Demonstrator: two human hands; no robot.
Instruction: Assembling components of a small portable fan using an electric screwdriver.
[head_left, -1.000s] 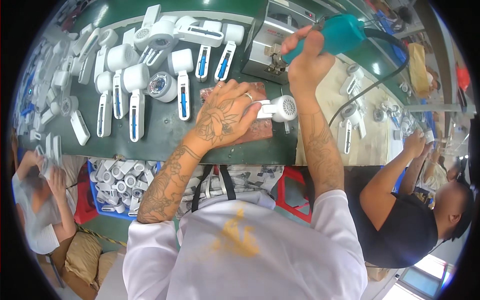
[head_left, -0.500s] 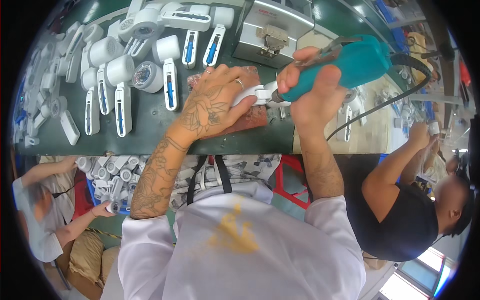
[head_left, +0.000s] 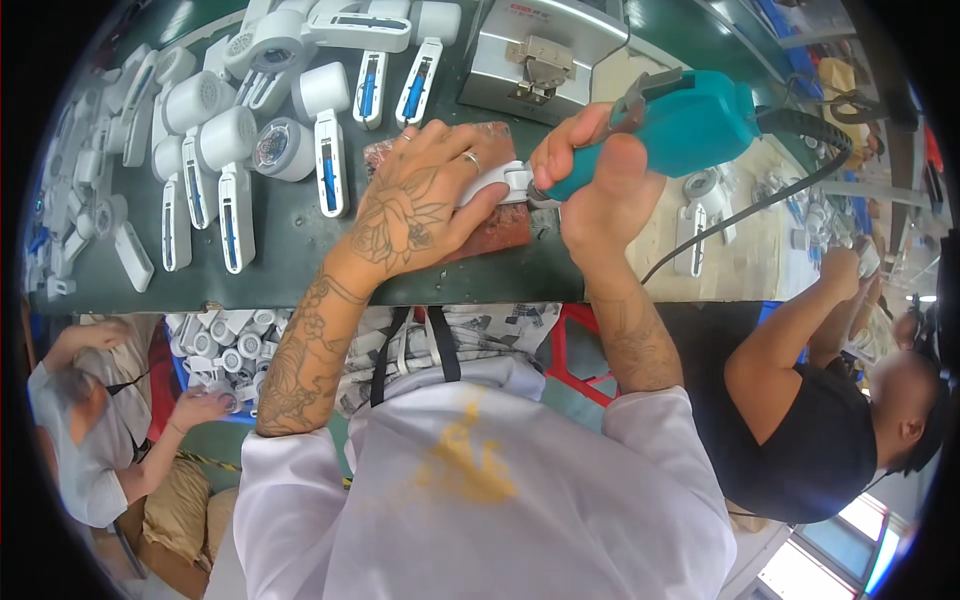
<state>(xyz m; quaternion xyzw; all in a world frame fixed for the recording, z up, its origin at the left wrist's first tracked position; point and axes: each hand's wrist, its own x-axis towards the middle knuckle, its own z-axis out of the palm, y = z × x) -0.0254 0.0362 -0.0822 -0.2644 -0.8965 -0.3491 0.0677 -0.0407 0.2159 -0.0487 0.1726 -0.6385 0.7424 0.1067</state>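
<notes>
Under my left hand (head_left: 420, 200) a white plastic handheld fan (head_left: 514, 183) is pressed down, much of it covered by my fingers. It lies on a worn red block or pad (head_left: 500, 232) on the green bench. My right hand (head_left: 608, 180) grips a teal electric screwdriver (head_left: 690, 125) held nearly level, its tip pointing left at the fan's hinge end. Whether the tip touches a screw cannot be made out. Left of my hands stand several white fans with open handles, such as one fan (head_left: 329, 165) showing a blue cell inside.
A silver metal case (head_left: 545, 60) with a latch stands behind my hands. A black cable (head_left: 735, 215) runs from the screwdriver across the pale board at right, near another white fan (head_left: 692, 240). Co-workers sit at both sides; a blue crate of white parts (head_left: 225, 345) is at lower left.
The screwdriver and my right hand have shifted slightly left. My left hand still presses the fan. The co-worker at left has moved a hand up and back from the crate.
</notes>
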